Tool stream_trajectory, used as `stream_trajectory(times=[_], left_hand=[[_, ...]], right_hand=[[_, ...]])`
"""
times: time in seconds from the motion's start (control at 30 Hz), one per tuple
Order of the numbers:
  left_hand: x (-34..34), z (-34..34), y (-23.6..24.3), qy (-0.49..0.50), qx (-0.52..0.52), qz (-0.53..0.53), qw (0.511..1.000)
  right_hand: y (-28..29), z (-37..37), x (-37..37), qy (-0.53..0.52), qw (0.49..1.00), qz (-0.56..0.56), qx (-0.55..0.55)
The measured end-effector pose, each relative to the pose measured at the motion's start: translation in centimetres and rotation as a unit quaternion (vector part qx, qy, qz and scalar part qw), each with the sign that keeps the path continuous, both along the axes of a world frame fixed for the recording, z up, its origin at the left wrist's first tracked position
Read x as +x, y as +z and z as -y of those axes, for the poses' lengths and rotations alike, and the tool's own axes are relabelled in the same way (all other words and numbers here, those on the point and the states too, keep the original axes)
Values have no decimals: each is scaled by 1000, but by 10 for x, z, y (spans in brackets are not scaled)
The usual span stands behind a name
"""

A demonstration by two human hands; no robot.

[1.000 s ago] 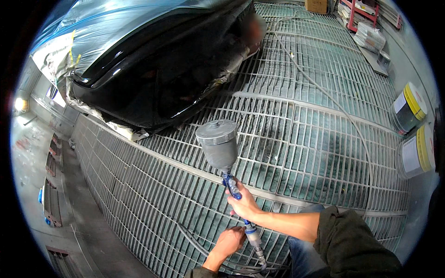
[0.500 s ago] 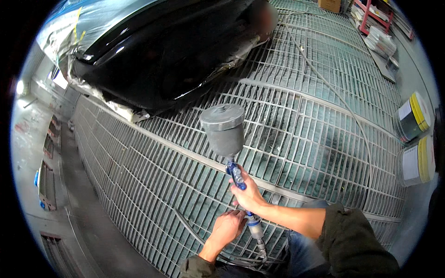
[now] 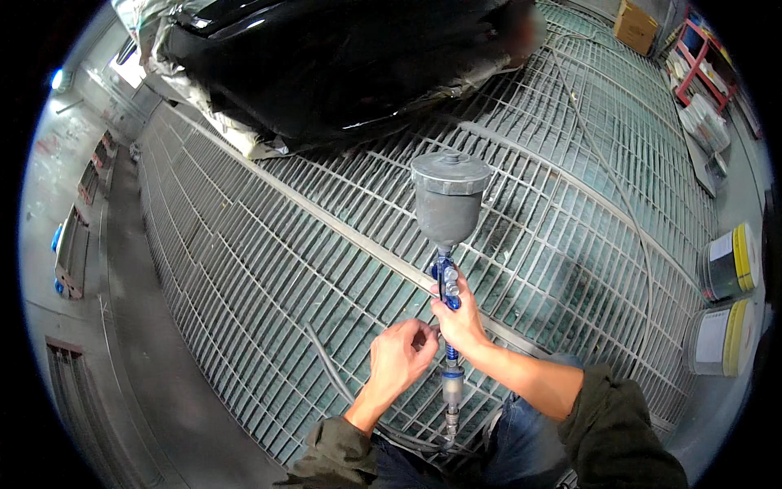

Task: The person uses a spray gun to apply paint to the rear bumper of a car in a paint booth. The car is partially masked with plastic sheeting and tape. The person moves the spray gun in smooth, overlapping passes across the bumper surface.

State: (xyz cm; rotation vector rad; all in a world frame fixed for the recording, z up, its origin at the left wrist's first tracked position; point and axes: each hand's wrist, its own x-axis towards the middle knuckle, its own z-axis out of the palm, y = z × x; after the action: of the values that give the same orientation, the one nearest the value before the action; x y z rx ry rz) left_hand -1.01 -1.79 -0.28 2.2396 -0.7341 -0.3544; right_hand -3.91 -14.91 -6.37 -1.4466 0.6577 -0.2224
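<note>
A blue-bodied spray gun (image 3: 445, 273) stands nearly upright in front of me, with a grey paint cup (image 3: 453, 204) on top, its lid on. My right hand (image 3: 462, 320) wraps round the gun's handle. Below the handle, a small clear filter (image 3: 453, 386) with blue ends leads to a metal coupling and the grey air hose (image 3: 330, 368). My left hand (image 3: 401, 356) is closed beside the handle, thumb and fingers curled together close to it. Whatever its fingertips pinch, if anything, is hidden.
A glossy black car panel (image 3: 342, 73) edged with masking film (image 3: 236, 130) is ahead. Metal floor grating (image 3: 269, 269) spreads below, crossed by a thin hose (image 3: 623, 196). Two yellow-rimmed buckets (image 3: 721, 338) stand right, near a red rack (image 3: 705, 69) and cardboard box (image 3: 635, 28).
The view has shifted, so the car panel appears higher. The gun now stands more upright. My left hand has moved up from the fitting under the handle to beside the handle, its fingers more curled.
</note>
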Motion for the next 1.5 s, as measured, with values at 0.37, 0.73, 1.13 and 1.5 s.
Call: stream_trajectory(times=[0.37,0.73,1.13,1.5], left_hand=[[9,14,11,54,-57,-45,996],[8,8,12,62,42,81,994],[5,-2,12,-10,55,179,982],[9,-2,15,24,21,110,993]], right_hand=[[-11,-21,-12,64,997,40,-2],[2,-37,-18,120,990,28,-65],[-14,-45,-26,112,990,88,-11],[12,-42,-27,146,984,47,-88]])
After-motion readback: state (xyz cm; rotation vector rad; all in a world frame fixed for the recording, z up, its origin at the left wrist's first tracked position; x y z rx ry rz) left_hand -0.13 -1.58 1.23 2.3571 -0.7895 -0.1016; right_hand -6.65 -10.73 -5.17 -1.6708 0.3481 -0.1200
